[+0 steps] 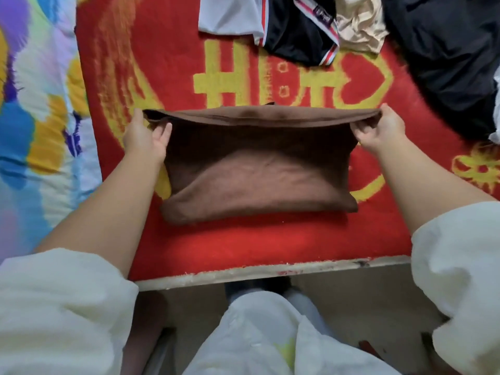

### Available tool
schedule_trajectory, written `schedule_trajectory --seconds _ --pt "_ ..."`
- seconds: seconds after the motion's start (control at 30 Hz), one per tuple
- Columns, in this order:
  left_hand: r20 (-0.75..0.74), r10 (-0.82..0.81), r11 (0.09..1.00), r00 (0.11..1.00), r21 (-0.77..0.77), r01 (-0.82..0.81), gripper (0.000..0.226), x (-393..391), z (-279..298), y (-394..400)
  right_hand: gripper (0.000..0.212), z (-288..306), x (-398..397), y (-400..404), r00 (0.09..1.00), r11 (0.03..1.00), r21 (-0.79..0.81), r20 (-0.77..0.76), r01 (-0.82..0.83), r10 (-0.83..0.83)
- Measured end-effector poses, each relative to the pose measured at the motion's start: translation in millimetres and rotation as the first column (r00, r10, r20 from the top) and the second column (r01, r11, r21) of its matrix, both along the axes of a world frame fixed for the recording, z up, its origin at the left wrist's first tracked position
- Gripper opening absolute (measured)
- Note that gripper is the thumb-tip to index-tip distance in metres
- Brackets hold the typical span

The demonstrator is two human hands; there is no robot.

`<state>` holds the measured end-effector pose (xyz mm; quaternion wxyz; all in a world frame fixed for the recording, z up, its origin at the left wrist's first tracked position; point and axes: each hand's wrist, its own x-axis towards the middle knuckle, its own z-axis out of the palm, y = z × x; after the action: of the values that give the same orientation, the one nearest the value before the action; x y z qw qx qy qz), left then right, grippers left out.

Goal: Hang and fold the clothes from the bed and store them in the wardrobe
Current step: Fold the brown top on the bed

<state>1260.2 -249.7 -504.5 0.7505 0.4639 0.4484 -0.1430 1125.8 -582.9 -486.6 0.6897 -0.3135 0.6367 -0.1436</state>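
A brown garment (257, 185) lies partly folded on the red blanket (243, 247) near the bed's front edge. Its far edge is lifted off the blanket and stretched between my hands. My left hand (144, 136) grips the lifted edge at the left corner, thumb under the cloth. My right hand (381, 131) pinches the right corner at the same height. The near part of the garment still rests flat on the blanket.
More clothes lie at the far side of the bed: a white piece (230, 14), a black garment with striped trim (297, 36), a beige one (359, 25) and a large dark one (454, 58). A colourful quilt (35, 117) lies at the left. The bed's pale front edge (270, 272) is close to my body.
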Motion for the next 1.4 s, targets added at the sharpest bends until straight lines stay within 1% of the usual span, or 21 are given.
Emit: schedule_trajectory --seconds 0.03,0.1,0.17,0.2,0.23,0.3,0.4,0.5,0.53,0.6,0.67,0.73,0.77,0.83,0.9,0.97,1.03,1.1,1.2,1.3,1.4 --pt "-0.017 -0.085 0.995 0.996 0.042 0.085 0.045 2 -10 -3 0.041 -9 4 1 0.997 0.997 0.010 -0.021 -0.074 0.074" --pt "-0.047 -0.280 0.913 0.959 0.297 0.281 0.052 -6 -26 -5 0.048 -22 7 6 0.971 0.974 -0.020 -0.086 -0.226 0.224" --pt "-0.125 -0.520 0.635 0.845 0.605 0.480 0.050 -26 -38 -4 0.035 -32 2 10 0.915 0.921 -0.112 -0.207 -0.373 0.345" --pt "-0.205 -0.598 0.468 0.775 0.695 0.545 0.051 -36 -43 -1 0.026 -36 -2 13 0.848 0.855 -0.173 -0.323 -0.489 0.420" --pt "-0.305 -0.620 0.326 0.723 0.738 0.591 0.053 -47 -50 3 0.024 -42 -9 14 0.736 0.751 -0.206 -0.470 -0.627 0.486" --pt "-0.457 -0.600 0.182 0.657 0.721 0.668 0.057 -69 -59 10 0.033 -53 -27 13 0.502 0.532 -0.185 -0.672 -0.826 0.545" --pt "-0.540 -0.592 0.124 0.598 0.673 0.729 0.058 -90 -67 17 0.051 -65 -41 14 0.262 0.296 -0.101 -0.773 -0.950 0.577" --pt "-0.531 -0.598 0.090 0.600 0.699 0.709 0.059 -82 -71 18 0.060 -70 -32 12 0.098 0.003 -0.112 -0.855 -0.994 0.510" --pt "-0.521 -0.596 0.103 0.611 0.705 0.702 0.060 -72 -71 16 0.061 -69 -23 10 0.061 -0.085 -0.116 -0.873 -0.990 0.485" --pt "-0.504 -0.561 0.199 0.657 0.688 0.698 0.060 -52 -70 10 0.064 -70 -3 4 -0.028 -0.222 -0.079 -0.897 -0.972 0.441" --pt "-0.478 -0.516 0.301 0.711 0.676 0.673 0.051 -37 -70 4 0.063 -73 18 -6 -0.172 -0.351 0.036 -0.916 -0.936 0.364" --pt "-0.453 -0.515 0.284 0.728 0.710 0.644 0.040 -31 -72 0 0.051 -79 35 -17 -0.293 -0.448 0.148 -0.916 -0.882 0.273" --pt "-0.442 -0.521 0.257 0.730 0.734 0.628 0.037 -31 -73 0 0.042 -79 42 -21 -0.300 -0.470 0.155 -0.920 -0.869 0.251" --pt "-0.427 -0.529 0.198 0.734 0.779 0.596 0.034 -40 -72 5 0.037 -75 52 -25 -0.207 -0.459 0.065 -0.941 -0.886 0.267" --pt "-0.432 -0.539 0.128 0.723 0.806 0.577 0.032 -55 -68 16 0.051 -67 63 -26 -0.092 -0.384 -0.047 -0.937 -0.922 0.336" --pt "-0.454 -0.521 0.092 0.723 0.813 0.576 0.032 -66 -64 25 0.056 -64 75 -30 -0.006 -0.290 -0.117 -0.920 -0.950 0.392" --pt "-0.489 -0.488 0.094 0.723 0.794 0.601 0.033 -64 -64 28 0.053 -68 91 -34 -0.019 -0.217 -0.070 -0.923 -0.974 0.385" --pt "-0.562 -0.466 0.105 0.683 0.732 0.673 0.035 -54 -70 26 0.040 -78 100 -34 -0.042 -0.158 -0.008 -0.949 -0.987 0.313" --pt "-0.614 -0.425 0.147 0.665 0.678 0.720 0.038 -35 -75 17 0.039 -88 99 -30 0.000 -0.134 -0.037 -0.965 -0.990 0.263" --pt "-0.553 -0.408 0.255 0.727 0.696 0.672 0.044 -33 -72 7 0.042 -90 74 -25 0.115 -0.125 -0.163 -0.940 -0.979 0.321" --pt "-0.481 -0.348 0.351 0.805 0.729 0.587 0.048 -62 -70 9 0.048 -88 24 -6 0.247 0.054 -0.245 -0.896 -0.968 0.369"
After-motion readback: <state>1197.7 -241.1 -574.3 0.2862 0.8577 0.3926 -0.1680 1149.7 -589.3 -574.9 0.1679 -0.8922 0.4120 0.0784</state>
